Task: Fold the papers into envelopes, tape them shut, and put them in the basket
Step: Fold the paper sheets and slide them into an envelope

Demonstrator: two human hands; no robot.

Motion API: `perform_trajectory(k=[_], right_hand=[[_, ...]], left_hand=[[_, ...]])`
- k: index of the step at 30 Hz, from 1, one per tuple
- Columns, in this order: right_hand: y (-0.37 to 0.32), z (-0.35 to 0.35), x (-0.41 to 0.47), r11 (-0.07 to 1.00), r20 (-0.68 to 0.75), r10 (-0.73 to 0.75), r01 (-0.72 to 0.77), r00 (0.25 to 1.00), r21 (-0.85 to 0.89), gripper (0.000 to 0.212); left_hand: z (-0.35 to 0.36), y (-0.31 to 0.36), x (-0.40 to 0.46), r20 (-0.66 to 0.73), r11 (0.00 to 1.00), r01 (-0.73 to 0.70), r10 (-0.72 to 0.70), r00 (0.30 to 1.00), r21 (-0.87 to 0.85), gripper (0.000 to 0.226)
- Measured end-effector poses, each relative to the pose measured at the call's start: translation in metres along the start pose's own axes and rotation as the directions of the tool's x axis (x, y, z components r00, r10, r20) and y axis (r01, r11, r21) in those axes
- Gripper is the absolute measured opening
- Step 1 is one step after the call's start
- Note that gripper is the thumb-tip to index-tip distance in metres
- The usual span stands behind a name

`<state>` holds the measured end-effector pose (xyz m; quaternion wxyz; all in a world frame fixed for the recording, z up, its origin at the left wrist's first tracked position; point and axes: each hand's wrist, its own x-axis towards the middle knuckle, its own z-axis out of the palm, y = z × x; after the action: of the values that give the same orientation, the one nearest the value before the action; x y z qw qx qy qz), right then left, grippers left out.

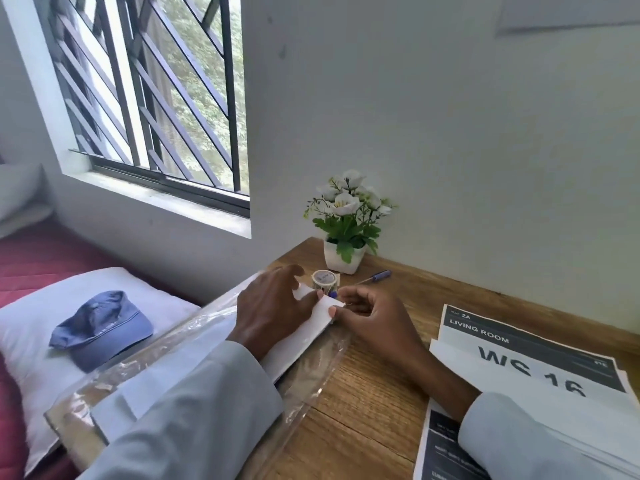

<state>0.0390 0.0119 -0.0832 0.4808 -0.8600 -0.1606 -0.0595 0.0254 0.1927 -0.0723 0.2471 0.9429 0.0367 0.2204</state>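
A folded white paper (pixel 313 323) lies on a clear plastic sleeve (pixel 311 372) at the wooden table's left edge. My left hand (pixel 273 306) rests flat on the paper, fingers spread and pressing it down. My right hand (pixel 367 315) pinches the paper's far right corner between thumb and fingers. A roll of patterned tape (pixel 323 279) stands just beyond the paper, between my hands and the plant pot. No basket shows in this view.
A white pot of white flowers (pixel 344 258) stands against the wall, a blue pen (pixel 375 276) beside it. Printed sheets (pixel 526 362) reading "LIVING ROOM" lie at the right. Left of the table, a blue cap (pixel 104 327) sits on a white pillow (pixel 41 327).
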Motion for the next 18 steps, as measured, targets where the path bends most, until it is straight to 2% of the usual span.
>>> perform_trajectory(k=[3, 11, 18], right_hand=[[-0.002, -0.003, -0.001, 0.988, 0.014, 0.04, -0.042, 0.999, 0.148, 0.039], [-0.006, -0.003, -0.002, 0.906, 0.04, 0.097, -0.105, 0.995, 0.411, 0.033], [-0.004, -0.001, -0.002, 0.816, 0.103, 0.162, -0.191, 0.981, 0.545, 0.031]], left_hand=[[0.0, 0.001, 0.001, -0.016, 0.997, 0.05, -0.051, 0.999, -0.055, 0.049], [0.003, -0.009, 0.003, 0.066, 0.988, 0.156, -0.157, 0.985, 0.017, 0.067], [0.0, -0.011, 0.006, -0.041, 0.979, 0.082, -0.092, 0.995, -0.187, 0.045]])
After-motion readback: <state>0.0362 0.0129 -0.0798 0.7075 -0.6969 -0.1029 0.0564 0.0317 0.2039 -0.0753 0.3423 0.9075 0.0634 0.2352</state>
